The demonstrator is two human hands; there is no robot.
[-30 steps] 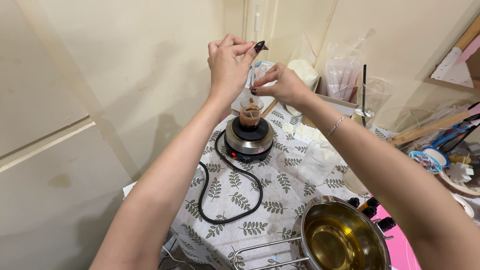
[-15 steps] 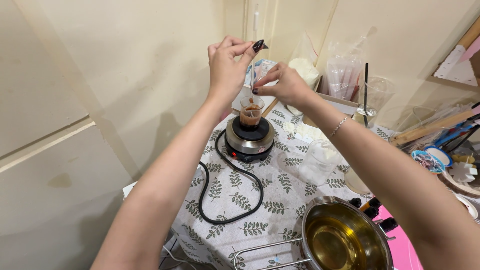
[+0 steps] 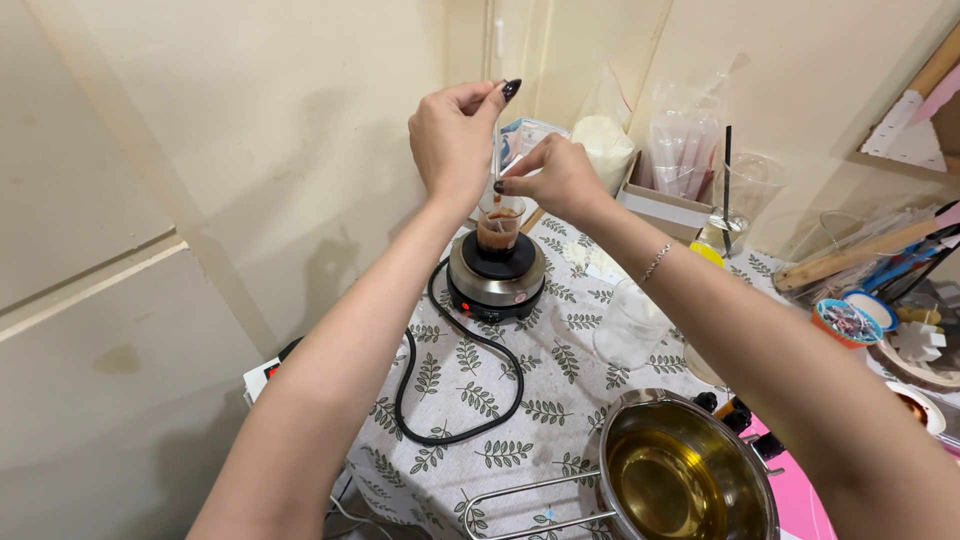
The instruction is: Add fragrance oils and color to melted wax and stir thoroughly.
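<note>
- Black power cord: lies in a loop on the leaf-print cloth covering the tabletop, running from the hotplate's 8 o'clock side toward the near left edge.
- Left hand: raised above the hotplate, fingers pinched closed on the top of a thin clear pipette; a dark-painted nail shows at the hand's 2 o'clock.
- Pipette: hangs close to upright, its lower end inside the small beaker and tinted with brown liquid.
- Small beaker: clear glass holding reddish-brown liquid, standing upright at the centre of the hotplate's top.
- Hotplate: small, round, metal-sided with a dark top, resting on the cloth.
- Right hand: at 3 o'clock of the pipette, just beside the left hand, fingers curled closed; its fingertips meet the pipette's stem just above the beaker rim. A thin bracelet sits on the wrist.
- Empty clear cup: on the cloth at 4 o'clock of the hotplate, partly behind the right forearm.
- Metal pot: at 5 o'clock of the hotplate, near the front edge, holding yellow liquid; its wire handle points to 9 o'clock.
- Cardboard box: at 2 o'clock of the hotplate, against the wall, with clear plastic bags standing in it.
- Far right: assorted small items crowd the tabletop; too cluttered to identify reliably.
</note>
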